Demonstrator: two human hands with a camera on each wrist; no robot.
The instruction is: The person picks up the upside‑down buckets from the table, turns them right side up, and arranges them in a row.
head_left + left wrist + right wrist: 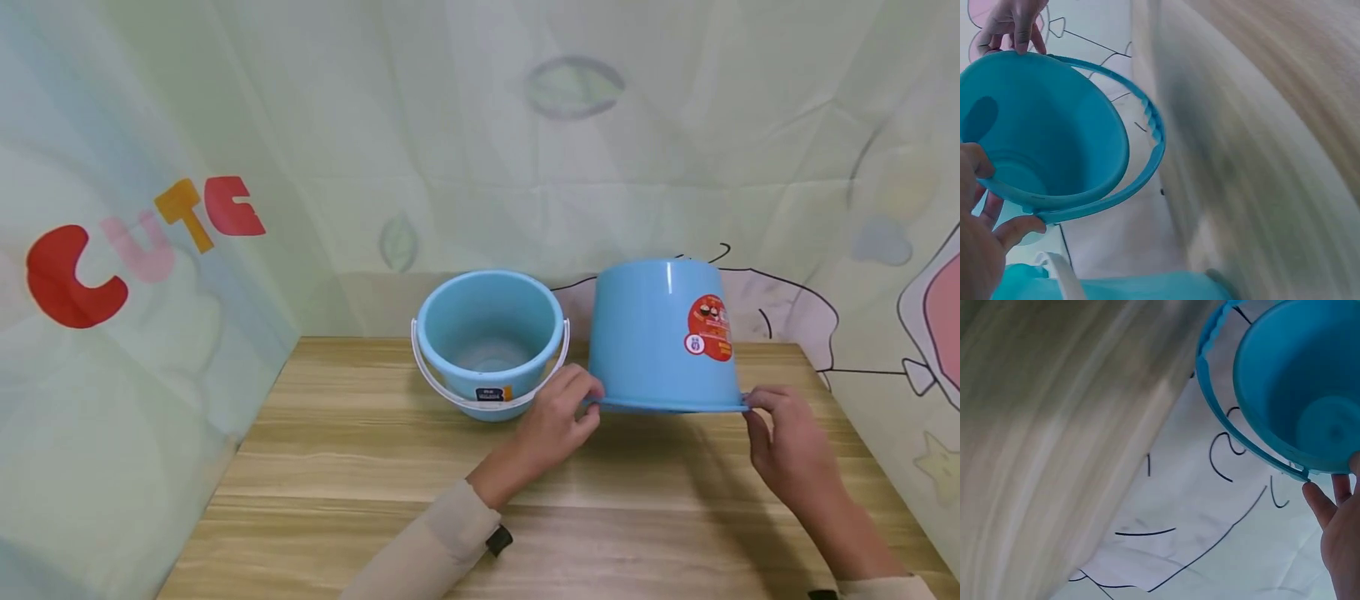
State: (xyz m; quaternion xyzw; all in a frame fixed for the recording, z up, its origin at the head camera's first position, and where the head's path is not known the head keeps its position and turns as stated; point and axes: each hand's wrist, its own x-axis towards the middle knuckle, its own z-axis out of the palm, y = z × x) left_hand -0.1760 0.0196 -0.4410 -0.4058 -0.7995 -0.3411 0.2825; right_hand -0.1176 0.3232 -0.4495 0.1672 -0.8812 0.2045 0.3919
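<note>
A blue bucket (pixel 656 333) with a red sticker (pixel 711 327) hangs upside down above the table, its mouth facing downward. My left hand (pixel 555 419) pinches its rim on the left side, and my right hand (pixel 797 446) pinches the rim on the opposite side. From the left wrist view, the bucket's inside (pixel 1054 125) and its loose blue handle (pixel 1154 134) show. Just left of it, a second blue bucket (pixel 491 325) stands upright on the table, with a white handle (pixel 438 385) lowered over its front. My left hand is close to that handle.
The wood-grain table (pixel 337 500) ends at a printed curtain (pixel 337 167) behind both buckets. More printed curtain with coloured letters (pixel 75 279) hangs on the left. The upright bucket stands near the table's back edge.
</note>
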